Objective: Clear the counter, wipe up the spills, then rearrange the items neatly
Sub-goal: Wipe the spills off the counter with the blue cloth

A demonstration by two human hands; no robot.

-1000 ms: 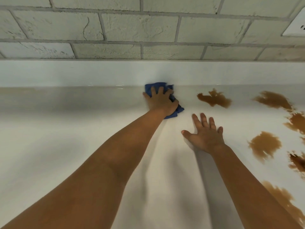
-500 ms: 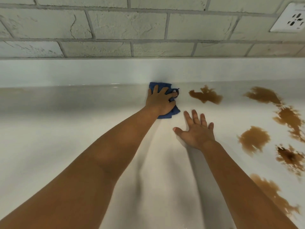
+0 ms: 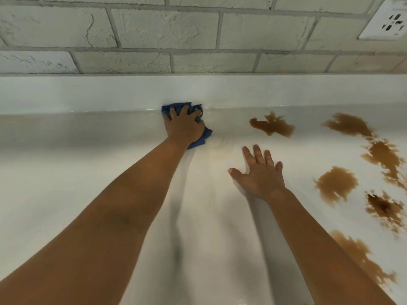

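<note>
My left hand (image 3: 184,126) presses a crumpled blue cloth (image 3: 207,134) onto the white counter (image 3: 88,172), right where the counter meets its raised back edge. Most of the cloth is hidden under the hand. My right hand (image 3: 259,175) lies flat on the counter with fingers spread and holds nothing. Several brown spills stain the counter to the right: one near the back (image 3: 273,125), one past my right hand (image 3: 335,183), others (image 3: 384,157) toward the right edge. A faint pale smear (image 3: 220,148) shows beside the cloth.
A white raised ledge (image 3: 242,91) runs along the back of the counter below a grey brick wall (image 3: 167,29). A white wall socket (image 3: 387,20) sits at the top right. Another brown spill (image 3: 361,258) lies beside my right forearm.
My left hand has slid the blue cloth a little to the left along the back edge. The view has shifted, so the spills and socket sit further left. My right hand stays flat.
</note>
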